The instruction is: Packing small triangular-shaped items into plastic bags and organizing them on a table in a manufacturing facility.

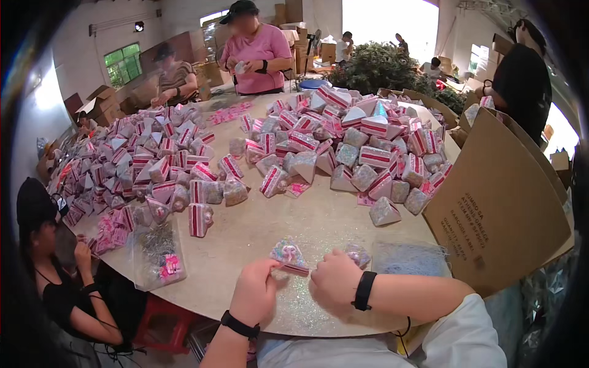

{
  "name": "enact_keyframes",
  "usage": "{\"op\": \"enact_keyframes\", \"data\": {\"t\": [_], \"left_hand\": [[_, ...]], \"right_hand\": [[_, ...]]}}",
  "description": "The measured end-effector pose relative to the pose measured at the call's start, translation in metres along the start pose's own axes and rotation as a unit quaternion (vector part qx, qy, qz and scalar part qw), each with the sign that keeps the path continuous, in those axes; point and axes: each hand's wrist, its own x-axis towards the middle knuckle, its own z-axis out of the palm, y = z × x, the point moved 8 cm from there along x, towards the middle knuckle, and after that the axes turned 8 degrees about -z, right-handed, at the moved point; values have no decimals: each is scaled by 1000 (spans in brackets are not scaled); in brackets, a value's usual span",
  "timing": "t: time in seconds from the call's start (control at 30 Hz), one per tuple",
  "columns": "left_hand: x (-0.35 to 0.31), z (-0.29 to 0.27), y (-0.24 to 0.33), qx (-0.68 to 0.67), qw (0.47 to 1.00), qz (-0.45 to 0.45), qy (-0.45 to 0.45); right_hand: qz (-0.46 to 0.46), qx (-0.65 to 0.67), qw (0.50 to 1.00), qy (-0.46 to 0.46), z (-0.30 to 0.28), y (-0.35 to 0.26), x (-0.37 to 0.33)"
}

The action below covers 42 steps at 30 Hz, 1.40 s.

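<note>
My left hand (257,288) pinches the near left edge of a wedge-shaped cake-slice ornament (287,250), which has a glittery top and a pink-and-red striped side. Just to its right is my right hand (336,279), fingers curled together close to the slice's right corner. What those fingers hold, if anything, is hidden. Beyond the right hand lies another glittery ornament (358,254), partly covered by it. A clear bag of fine pale strings (410,257) lies flat by my right forearm.
Large heaps of cake-slice ornaments (300,141) cover the table's (245,230) far side and left. A clear bag with silvery strings and pink tags (161,254) lies left. An open cardboard box (491,202) stands right. Several people are around, one in a pink shirt (270,52) across the table.
</note>
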Motion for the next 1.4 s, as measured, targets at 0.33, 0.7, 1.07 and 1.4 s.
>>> {"op": "enact_keyframes", "data": {"t": [0.33, 0.7, 1.07, 1.4], "left_hand": [[7, -26, 34, -140, 989, 9, 41], [-2, 13, 12, -600, 787, -135, -49], [-6, 10, 38, -436, 885, -135, -90], [-6, 15, 18, -545, 821, -171, -30]], "right_hand": [[-4, 267, 915, 302, -104, 18, -27], [-66, 422, 849, 311, -101, 13, -14], [-12, 373, 874, 310, -96, 9, -17], [-11, 333, 885, 325, -85, 14, -15]]}}
